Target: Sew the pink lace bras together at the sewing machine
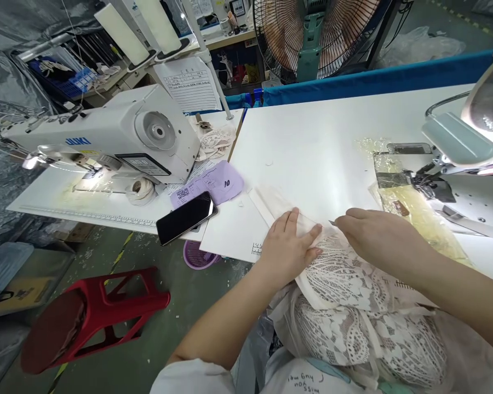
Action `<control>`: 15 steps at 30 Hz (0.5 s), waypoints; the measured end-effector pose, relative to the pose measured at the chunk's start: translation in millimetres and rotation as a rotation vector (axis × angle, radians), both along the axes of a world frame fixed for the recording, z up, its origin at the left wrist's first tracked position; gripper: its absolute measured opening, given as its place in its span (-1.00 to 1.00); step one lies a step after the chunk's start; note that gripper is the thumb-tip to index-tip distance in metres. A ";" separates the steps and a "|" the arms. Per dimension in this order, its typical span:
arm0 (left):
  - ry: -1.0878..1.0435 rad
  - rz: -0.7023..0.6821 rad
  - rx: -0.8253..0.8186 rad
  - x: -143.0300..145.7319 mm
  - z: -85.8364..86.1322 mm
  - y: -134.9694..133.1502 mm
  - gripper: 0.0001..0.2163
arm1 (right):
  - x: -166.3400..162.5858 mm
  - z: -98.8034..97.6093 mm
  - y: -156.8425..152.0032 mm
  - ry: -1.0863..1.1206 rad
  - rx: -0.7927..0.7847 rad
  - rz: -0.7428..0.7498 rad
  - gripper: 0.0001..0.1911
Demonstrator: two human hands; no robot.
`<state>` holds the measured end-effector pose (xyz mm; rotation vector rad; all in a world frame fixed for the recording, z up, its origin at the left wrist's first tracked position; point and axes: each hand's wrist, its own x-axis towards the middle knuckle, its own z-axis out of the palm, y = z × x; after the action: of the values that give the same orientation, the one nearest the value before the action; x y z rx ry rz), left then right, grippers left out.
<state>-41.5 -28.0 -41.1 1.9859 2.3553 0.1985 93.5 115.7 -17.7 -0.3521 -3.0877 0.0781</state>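
Observation:
My left hand (290, 249) lies with fingers spread on pale sheer cloth at the table's front edge, pressing it down. The cloth belongs to a cream lace garment (345, 268) that spills off the edge into my lap in folds. My right hand (370, 235) is closed just to the right, above the lace. From its fingers sticks the tip of a small pointed metal tool (332, 222), near the cloth. The rest of that tool is hidden inside the hand, so its kind does not show.
A sewing machine (443, 186) stands close on the right, and a white JUKI machine (119, 137) on the left. A black phone (187, 218) and purple paper tag (219, 182) lie between. Behind the blue rail (353, 82) is a fan (312, 44). A red stool (107, 312) stands lower left.

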 end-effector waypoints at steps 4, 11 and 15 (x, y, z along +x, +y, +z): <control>0.007 0.004 -0.005 -0.1 -0.3 -0.3 -0.56 | -2.4 -5.1 -2.8 0.098 -0.035 -0.061 -0.71; 0.001 -0.012 -0.003 -0.4 2.2 -0.2 -0.56 | -10.3 -10.9 -9.3 0.056 -0.076 -0.096 -0.71; 0.000 -0.011 0.013 -0.6 1.5 -0.1 -0.58 | -4.0 -8.0 -8.2 0.037 -0.075 -0.068 -0.73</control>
<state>-42.1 -28.2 -39.5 2.0047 2.3482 0.2133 89.4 107.5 -25.7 -0.4529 -3.0390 0.1962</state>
